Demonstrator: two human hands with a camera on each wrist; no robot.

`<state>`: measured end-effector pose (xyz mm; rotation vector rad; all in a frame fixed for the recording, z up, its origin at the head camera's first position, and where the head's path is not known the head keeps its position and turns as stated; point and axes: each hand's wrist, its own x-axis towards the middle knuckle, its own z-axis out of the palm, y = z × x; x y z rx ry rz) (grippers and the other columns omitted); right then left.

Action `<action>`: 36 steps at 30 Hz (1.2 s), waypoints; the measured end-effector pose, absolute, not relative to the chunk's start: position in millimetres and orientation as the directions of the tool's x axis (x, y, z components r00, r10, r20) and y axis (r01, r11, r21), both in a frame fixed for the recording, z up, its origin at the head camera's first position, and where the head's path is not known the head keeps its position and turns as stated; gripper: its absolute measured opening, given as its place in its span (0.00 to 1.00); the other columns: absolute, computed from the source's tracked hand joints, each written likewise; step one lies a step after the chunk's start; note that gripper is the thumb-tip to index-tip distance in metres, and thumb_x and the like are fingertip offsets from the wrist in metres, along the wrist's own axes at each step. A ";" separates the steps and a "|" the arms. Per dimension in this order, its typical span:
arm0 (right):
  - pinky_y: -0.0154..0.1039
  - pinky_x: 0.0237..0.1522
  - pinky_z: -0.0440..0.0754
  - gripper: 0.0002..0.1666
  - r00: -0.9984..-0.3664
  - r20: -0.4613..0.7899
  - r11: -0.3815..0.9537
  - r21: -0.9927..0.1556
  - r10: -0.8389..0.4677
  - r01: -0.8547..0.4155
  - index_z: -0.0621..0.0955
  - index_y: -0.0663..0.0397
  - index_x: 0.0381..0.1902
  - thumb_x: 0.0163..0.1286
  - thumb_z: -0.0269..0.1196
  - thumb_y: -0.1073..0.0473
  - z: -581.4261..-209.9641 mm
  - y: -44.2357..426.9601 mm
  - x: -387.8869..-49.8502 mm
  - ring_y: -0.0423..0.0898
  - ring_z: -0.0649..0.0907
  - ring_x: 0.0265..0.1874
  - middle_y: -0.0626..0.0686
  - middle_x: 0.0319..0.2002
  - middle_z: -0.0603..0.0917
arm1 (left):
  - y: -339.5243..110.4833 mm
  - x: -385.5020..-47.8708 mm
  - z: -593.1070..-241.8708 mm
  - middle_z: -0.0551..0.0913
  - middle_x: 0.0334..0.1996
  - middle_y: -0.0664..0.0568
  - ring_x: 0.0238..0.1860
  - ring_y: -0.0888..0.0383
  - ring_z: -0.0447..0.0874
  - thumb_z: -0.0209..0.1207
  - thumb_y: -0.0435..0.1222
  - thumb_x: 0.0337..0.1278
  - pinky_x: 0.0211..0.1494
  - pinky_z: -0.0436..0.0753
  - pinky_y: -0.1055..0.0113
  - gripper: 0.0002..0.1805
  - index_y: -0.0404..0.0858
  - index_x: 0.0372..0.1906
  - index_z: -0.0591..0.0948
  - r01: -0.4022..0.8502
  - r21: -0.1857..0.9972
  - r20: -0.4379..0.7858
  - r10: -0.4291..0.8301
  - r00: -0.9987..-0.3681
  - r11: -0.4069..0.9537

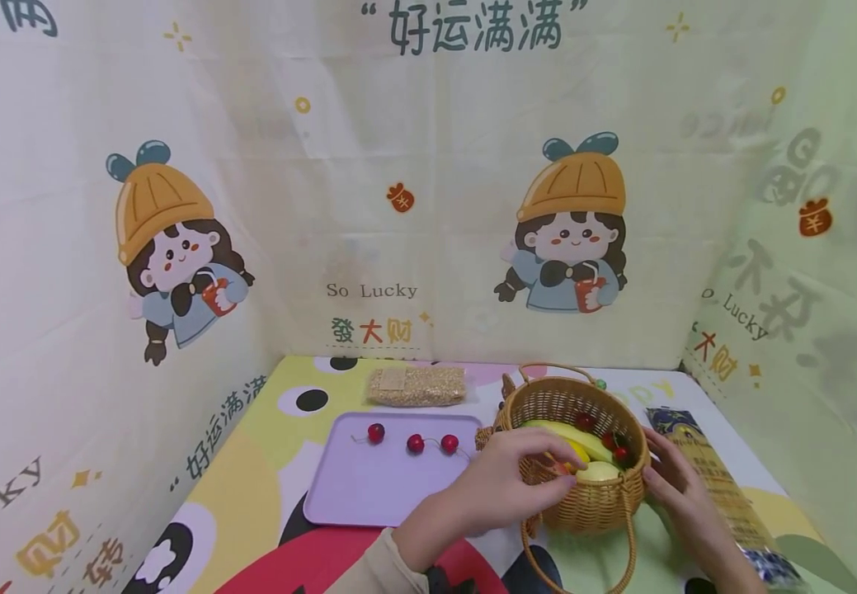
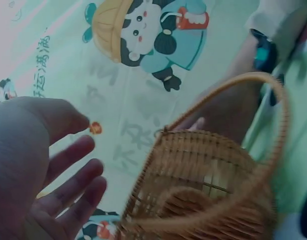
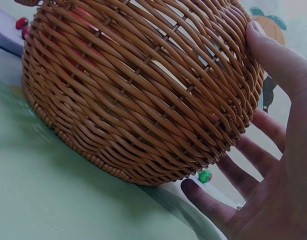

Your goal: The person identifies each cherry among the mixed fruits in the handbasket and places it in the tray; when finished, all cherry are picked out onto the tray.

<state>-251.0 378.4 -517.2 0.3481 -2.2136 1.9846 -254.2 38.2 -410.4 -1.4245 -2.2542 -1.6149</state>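
A wicker basket stands at the right of the table, its handle hanging down in front. Inside lie a banana, several red cherries and a pale rounded fruit. My left hand hovers over the basket's left rim with loosely bent fingers; the left wrist view shows nothing between its thumb and fingers. Against the basket's right side rests my right hand, its thumb and spread fingers touching the weave. Three more cherries lie on a light purple tray to the left.
Behind the tray lies a clear bag of grain. A long gold-and-blue packet lies right of the basket, beyond my right hand. Printed cloth walls enclose the table at the back and both sides.
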 end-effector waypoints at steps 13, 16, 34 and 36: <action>0.31 0.58 0.86 0.38 -0.962 0.256 0.112 -0.958 -0.093 -0.265 0.57 0.47 0.91 0.90 0.51 0.62 -514.6 373.6 -254.9 0.22 0.78 0.65 0.24 0.72 0.72 | 90.2 -322.1 -379.6 0.86 0.57 0.73 0.59 0.75 0.83 0.67 0.44 0.79 0.63 0.80 0.82 0.15 0.55 0.64 0.88 0.761 0.534 0.203 0.818 -0.539 0.369; 0.31 0.58 0.86 0.37 -0.959 0.263 0.099 -0.957 -0.103 -0.273 0.57 0.48 0.91 0.90 0.50 0.63 -515.4 375.0 -254.9 0.23 0.79 0.66 0.26 0.73 0.72 | 101.1 -336.1 -378.1 0.87 0.56 0.70 0.55 0.75 0.84 0.67 0.44 0.79 0.58 0.79 0.84 0.14 0.54 0.63 0.89 0.761 0.504 0.123 0.838 -0.532 0.409; 0.29 0.58 0.85 0.36 -0.957 0.273 0.077 -0.957 -0.099 -0.281 0.58 0.49 0.91 0.90 0.49 0.63 -517.9 379.6 -251.4 0.24 0.79 0.66 0.26 0.72 0.74 | 160.5 -377.5 -391.6 0.90 0.57 0.64 0.53 0.72 0.84 0.66 0.36 0.77 0.50 0.80 0.81 0.17 0.57 0.61 0.91 0.656 0.495 -0.182 0.807 -0.562 0.569; 0.29 0.58 0.86 0.36 -0.959 0.267 0.074 -0.959 -0.098 -0.275 0.57 0.48 0.91 0.91 0.49 0.62 -517.5 379.5 -250.8 0.24 0.79 0.66 0.26 0.72 0.73 | 165.4 -378.7 -390.1 0.90 0.56 0.65 0.53 0.72 0.84 0.66 0.35 0.77 0.51 0.80 0.82 0.17 0.57 0.60 0.91 0.651 0.494 -0.188 0.802 -0.567 0.576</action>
